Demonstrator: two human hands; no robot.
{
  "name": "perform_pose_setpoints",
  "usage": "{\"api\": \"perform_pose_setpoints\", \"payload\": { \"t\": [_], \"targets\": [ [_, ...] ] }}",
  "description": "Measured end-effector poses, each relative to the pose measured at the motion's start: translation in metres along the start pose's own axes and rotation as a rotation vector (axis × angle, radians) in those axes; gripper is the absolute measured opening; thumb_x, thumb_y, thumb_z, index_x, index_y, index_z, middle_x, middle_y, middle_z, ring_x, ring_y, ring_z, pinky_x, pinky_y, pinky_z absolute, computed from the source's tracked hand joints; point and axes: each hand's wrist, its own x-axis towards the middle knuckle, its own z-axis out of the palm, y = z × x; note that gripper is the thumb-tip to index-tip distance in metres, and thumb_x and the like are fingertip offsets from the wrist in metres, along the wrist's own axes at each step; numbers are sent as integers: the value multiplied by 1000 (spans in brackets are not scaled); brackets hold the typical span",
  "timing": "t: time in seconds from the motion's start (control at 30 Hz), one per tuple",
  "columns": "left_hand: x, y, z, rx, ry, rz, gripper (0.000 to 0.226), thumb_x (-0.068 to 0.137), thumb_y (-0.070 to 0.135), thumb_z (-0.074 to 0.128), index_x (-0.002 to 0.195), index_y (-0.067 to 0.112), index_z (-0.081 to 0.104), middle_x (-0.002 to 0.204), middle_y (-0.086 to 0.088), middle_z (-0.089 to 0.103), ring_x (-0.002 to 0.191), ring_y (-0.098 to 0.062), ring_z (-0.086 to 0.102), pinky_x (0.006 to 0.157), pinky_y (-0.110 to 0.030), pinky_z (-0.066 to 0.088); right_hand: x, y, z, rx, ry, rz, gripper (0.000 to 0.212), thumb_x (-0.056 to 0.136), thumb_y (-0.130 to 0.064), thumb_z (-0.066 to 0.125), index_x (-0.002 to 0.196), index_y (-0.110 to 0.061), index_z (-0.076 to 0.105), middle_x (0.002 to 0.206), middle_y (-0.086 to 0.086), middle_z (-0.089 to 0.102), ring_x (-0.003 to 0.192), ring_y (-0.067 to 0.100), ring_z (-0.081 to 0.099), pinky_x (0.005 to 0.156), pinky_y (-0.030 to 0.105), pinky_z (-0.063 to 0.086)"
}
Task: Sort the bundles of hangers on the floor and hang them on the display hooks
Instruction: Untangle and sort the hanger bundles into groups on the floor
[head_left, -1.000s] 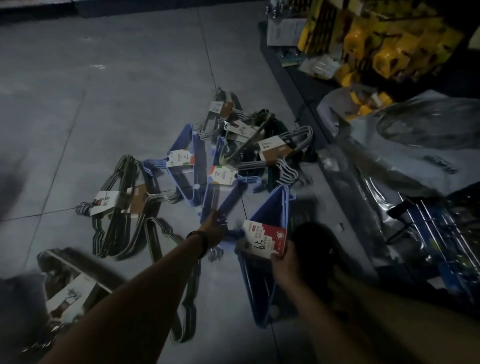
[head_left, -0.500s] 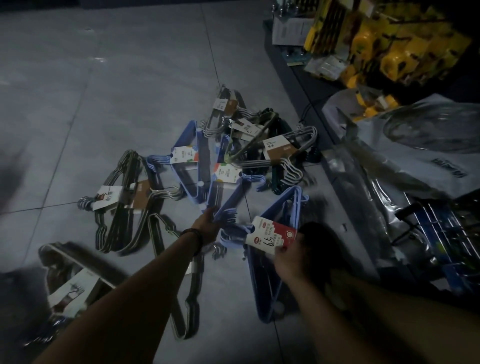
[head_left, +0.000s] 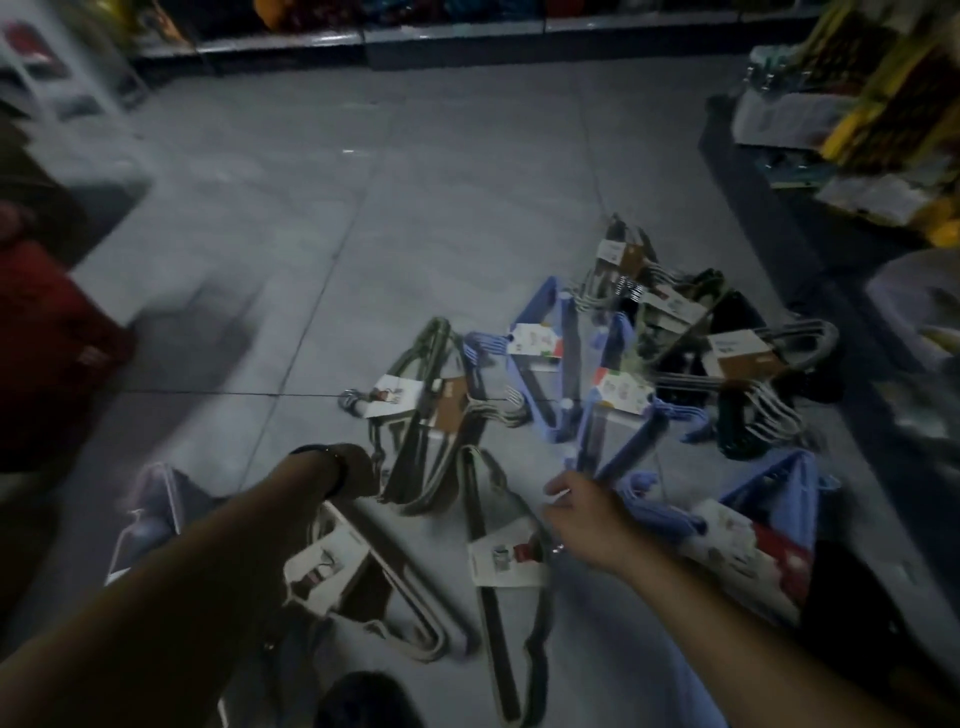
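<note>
1. The right hand (head_left: 587, 519) is held wide, its fingers loosely spread and nothing gripped. It is poised just short of the near tip of a blue bundle (head_left: 623, 392), which is judged to be the next one gathered.
2. The left hand (head_left: 358, 467) is turned downward in shadow, and whether anything is held cannot be told. A beige bundle (head_left: 332, 566) lies just nearer than it, and an olive bundle (head_left: 421, 447) just beyond.
3. Between the two hands a carded olive bundle (head_left: 506, 564) is laid flat. To the right of the right hand a red-carded blue bundle (head_left: 769, 483) is set apart, perhaps as the start of a blue group.
4. Beyond the right hand a dark green bundle (head_left: 737, 431) and a grey bundle (head_left: 769, 353) are heaped, overlapping others. The colours are mixed, so sorting is judged barely begun.
5. Everything is spread on a grey tiled floor (head_left: 441, 208). No display hooks can be made out. Shelving (head_left: 467, 41) is seen far beyond the hands, and yellow goods (head_left: 893, 104) far to the right.
</note>
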Motion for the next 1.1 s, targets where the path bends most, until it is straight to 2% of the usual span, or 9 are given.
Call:
{"api": "perform_pose_setpoints", "payload": {
  "t": [0.07,0.27,0.33,0.43,0.5,0.63,0.73,0.9,1.1],
  "targets": [
    [28,-24,-1,-53,108,-5,42,99,33,66,137,18,60,144,-4,58,132,-25,56,107,-32,46,23,-26,26,-30,-52,-4,12,94,-36,66,103,-29,61,104,0,68,78,14,67,57,24,51],
    [86,-41,54,-464,91,4,64,94,22,71,152,31,46,149,-15,51,134,-35,53,112,-41,47,88,-75,93,-99,-187,-46,21,94,-35,66,112,-26,59,109,-2,60,96,19,62,77,29,48],
    [112,-46,80,-498,49,-17,67,90,30,72,150,41,45,149,-13,54,133,-34,55,112,-41,47,95,-77,106,-78,-211,-17,16,95,-34,66,109,-28,60,108,-2,61,97,19,62,79,32,52],
    [164,-56,126,-638,45,-140,73,80,57,73,145,54,42,152,-11,52,135,-39,52,117,-47,41,93,-64,115,-43,-225,46,8,94,-31,67,100,-31,62,98,0,66,84,17,65,66,30,52],
    [147,-42,118,-653,129,-172,62,85,55,68,143,55,46,148,-7,57,135,-37,53,115,-48,39,92,-51,116,-20,-234,95,5,92,-31,66,96,-31,63,95,1,68,82,19,66,67,31,51],
    [131,-25,114,-541,376,-209,26,95,54,57,118,45,65,116,-5,70,110,-33,64,96,-47,53,90,-32,107,11,-225,175,10,85,-34,64,95,-32,67,93,4,73,78,21,68,68,36,57],
    [127,-23,100,-588,474,-132,42,92,69,50,96,31,68,93,-3,66,91,-29,66,85,-44,59,88,-33,97,2,-215,170,10,87,-31,62,94,-31,69,96,3,73,84,22,71,70,38,59],
    [104,-21,63,-694,585,26,48,97,62,53,97,18,72,89,-14,70,87,-37,67,81,-46,59,78,-54,72,40,-201,128,8,97,-21,61,98,-25,67,97,8,69,80,23,65,57,29,49],
    [47,-30,12,-738,590,215,41,99,51,60,98,12,73,84,-15,72,84,-35,67,72,-42,54,45,-80,29,134,-80,50,9,99,-20,60,102,-22,68,99,12,71,81,25,70,63,33,52]
  ]
}}
